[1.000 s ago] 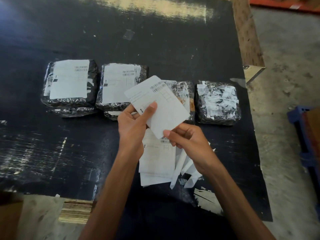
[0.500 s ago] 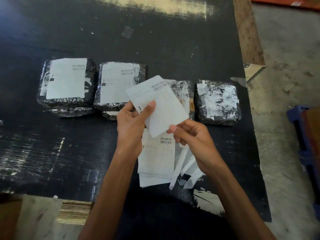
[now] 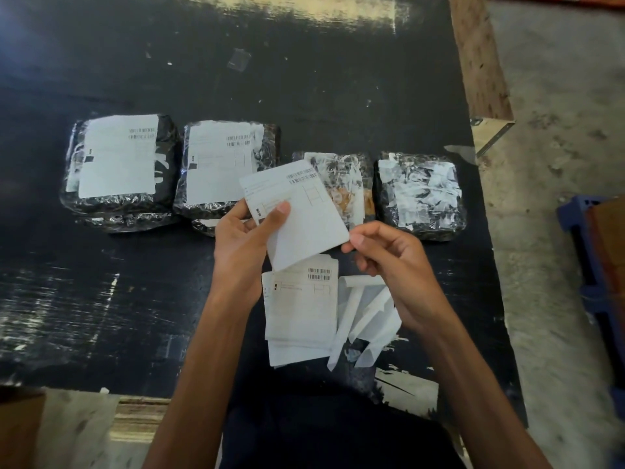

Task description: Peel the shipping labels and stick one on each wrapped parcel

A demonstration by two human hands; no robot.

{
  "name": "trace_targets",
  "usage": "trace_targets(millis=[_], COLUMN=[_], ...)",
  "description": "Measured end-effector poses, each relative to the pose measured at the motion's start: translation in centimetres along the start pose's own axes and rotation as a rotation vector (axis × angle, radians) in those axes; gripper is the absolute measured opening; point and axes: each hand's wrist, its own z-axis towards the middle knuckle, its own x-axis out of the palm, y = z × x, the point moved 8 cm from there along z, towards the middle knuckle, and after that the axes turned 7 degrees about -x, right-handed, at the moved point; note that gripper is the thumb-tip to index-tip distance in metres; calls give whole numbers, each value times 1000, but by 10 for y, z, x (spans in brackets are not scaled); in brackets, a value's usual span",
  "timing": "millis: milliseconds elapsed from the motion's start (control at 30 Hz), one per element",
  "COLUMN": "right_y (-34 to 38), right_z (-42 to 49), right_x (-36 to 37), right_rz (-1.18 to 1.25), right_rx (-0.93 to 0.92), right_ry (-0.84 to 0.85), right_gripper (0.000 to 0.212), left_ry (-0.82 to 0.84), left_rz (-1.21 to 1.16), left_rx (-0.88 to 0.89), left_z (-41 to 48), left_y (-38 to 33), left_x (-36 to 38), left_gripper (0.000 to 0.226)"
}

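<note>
Several wrapped parcels lie in a row on the black table (image 3: 304,96). The two left parcels (image 3: 121,164) (image 3: 226,167) each carry a white label. The third parcel (image 3: 341,184) and the far right parcel (image 3: 419,194) show bare wrap. My left hand (image 3: 243,242) holds a white shipping label (image 3: 301,214) above the table, thumb on its face. My right hand (image 3: 389,262) pinches that label's lower right corner. Under my hands lies a stack of labels (image 3: 301,309).
Curled white backing strips (image 3: 365,316) lie right of the stack. A wooden beam (image 3: 480,62) runs along the table's right edge, with concrete floor beyond. A blue crate (image 3: 595,252) stands at far right. A piece of clear tape (image 3: 238,59) lies at the back.
My right hand slid from the label's bottom edge to its lower right corner. The label stayed held in my left hand over the third parcel.
</note>
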Motion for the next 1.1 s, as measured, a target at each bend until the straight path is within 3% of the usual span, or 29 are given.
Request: trace_targets(millis=[700,1100], right_y=[9,14], right_z=[-3,-2], right_x=[11,24], right_rz=[-32,-21], right_rx=[-57,-135], right_ry=[140,156], right_gripper=[8,21], left_ry=[23,74], left_rz=[-17,-60], left_rx=[-53,-214], left_z=[-2,-11], left_y=[6,26], left_x=[0,18], left_gripper=[30,26])
